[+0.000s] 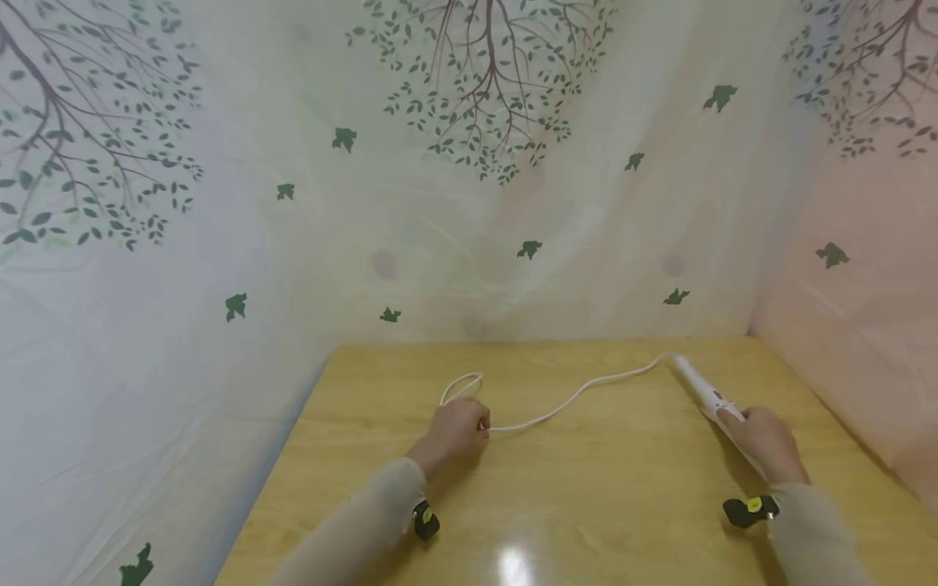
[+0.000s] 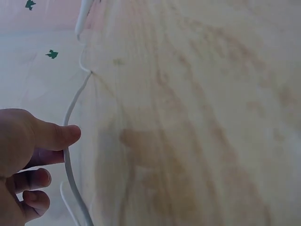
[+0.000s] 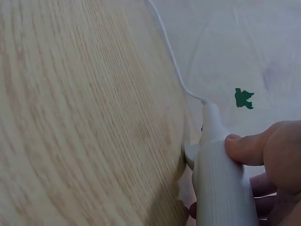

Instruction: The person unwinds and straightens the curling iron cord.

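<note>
On the right side of the table, my right hand [image 1: 769, 446] grips a white curling iron [image 1: 702, 388], its cord end pointing away from me. In the right wrist view, the thumb lies along the iron's ribbed handle [image 3: 220, 183], and a small lever [image 3: 190, 153] sticks out at its side. A white cord [image 1: 557, 409] runs from the iron's far end across to my left hand [image 1: 456, 425]. There, in the left wrist view, thumb and forefinger pinch the cord [image 2: 73, 181], with the other fingers loosely curled. Behind the left hand the cord makes a loop [image 1: 463, 381].
A wood-grain table [image 1: 586, 488] lies beneath both hands. Pale curtains [image 1: 440, 244] printed with trees and green leaves hang along its back and sides. Black wrist cameras [image 1: 426, 521] sit on both sleeves.
</note>
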Demonstrator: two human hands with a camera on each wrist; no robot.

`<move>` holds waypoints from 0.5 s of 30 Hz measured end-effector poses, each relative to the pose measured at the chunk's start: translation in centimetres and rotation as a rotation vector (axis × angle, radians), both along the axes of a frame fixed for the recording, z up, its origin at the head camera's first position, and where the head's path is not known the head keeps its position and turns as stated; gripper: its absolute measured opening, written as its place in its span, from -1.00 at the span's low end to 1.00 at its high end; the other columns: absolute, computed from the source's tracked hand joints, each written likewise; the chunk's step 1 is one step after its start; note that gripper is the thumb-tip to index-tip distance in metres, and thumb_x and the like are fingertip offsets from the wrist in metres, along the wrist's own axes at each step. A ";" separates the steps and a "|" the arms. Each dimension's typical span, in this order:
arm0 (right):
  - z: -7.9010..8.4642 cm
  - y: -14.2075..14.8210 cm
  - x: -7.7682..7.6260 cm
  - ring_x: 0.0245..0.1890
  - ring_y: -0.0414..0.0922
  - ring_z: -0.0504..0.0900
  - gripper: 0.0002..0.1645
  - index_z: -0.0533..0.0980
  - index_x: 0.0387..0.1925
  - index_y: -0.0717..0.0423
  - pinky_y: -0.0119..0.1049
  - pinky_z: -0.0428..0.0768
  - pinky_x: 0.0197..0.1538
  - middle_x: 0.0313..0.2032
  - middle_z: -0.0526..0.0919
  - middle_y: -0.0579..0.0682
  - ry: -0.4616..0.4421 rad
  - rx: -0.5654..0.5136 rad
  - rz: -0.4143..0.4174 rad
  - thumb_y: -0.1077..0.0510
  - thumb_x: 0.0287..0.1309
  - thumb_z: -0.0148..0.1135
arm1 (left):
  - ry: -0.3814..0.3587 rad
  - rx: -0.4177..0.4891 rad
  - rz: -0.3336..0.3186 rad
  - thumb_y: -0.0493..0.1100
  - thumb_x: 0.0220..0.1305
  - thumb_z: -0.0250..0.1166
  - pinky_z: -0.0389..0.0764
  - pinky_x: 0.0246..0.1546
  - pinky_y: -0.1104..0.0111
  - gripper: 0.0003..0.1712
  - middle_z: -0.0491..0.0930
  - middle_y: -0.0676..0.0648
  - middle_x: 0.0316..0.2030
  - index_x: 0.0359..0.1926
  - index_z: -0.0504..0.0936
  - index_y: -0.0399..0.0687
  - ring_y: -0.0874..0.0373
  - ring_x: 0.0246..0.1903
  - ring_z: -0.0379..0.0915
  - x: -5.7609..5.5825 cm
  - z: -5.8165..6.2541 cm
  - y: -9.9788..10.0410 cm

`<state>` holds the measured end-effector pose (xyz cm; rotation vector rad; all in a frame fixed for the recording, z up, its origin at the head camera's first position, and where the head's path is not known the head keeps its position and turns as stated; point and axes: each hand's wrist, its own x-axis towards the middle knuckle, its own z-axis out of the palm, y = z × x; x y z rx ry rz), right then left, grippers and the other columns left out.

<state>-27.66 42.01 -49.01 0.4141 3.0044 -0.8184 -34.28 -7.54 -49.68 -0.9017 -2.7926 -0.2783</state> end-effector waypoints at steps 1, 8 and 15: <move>0.0 0.0 0.0 -0.39 0.08 0.49 -0.13 0.44 -0.08 0.58 -0.23 0.38 -0.45 -0.34 0.56 0.32 -0.004 -0.004 -0.003 -0.28 0.36 -0.09 | 0.023 -0.003 -0.009 -0.11 0.01 0.43 0.50 -0.42 0.36 -0.92 0.56 0.20 -0.50 -0.51 0.67 0.17 0.26 -0.44 0.49 0.0 -0.2 0.0; 0.2 0.0 0.1 -0.31 0.16 0.52 -0.08 0.39 0.02 0.63 -0.13 0.45 -0.36 -0.17 0.56 0.49 -0.021 0.006 -0.003 -0.29 0.35 -0.08 | 0.039 -0.049 -0.017 -0.06 0.03 0.45 0.49 -0.41 0.35 -0.92 0.54 0.17 -0.53 -0.51 0.70 0.17 0.24 -0.46 0.49 0.9 -0.7 0.4; 0.0 0.0 0.2 -0.28 0.18 0.55 -0.09 0.39 0.03 0.64 -0.08 0.47 -0.32 -0.12 0.54 0.52 -0.003 0.011 -0.001 -0.28 0.35 -0.06 | -0.022 0.018 0.003 -0.09 0.08 0.40 0.54 -0.34 0.32 -0.96 0.60 0.15 -0.45 -0.39 0.74 0.12 0.19 -0.37 0.54 1.6 -0.9 0.2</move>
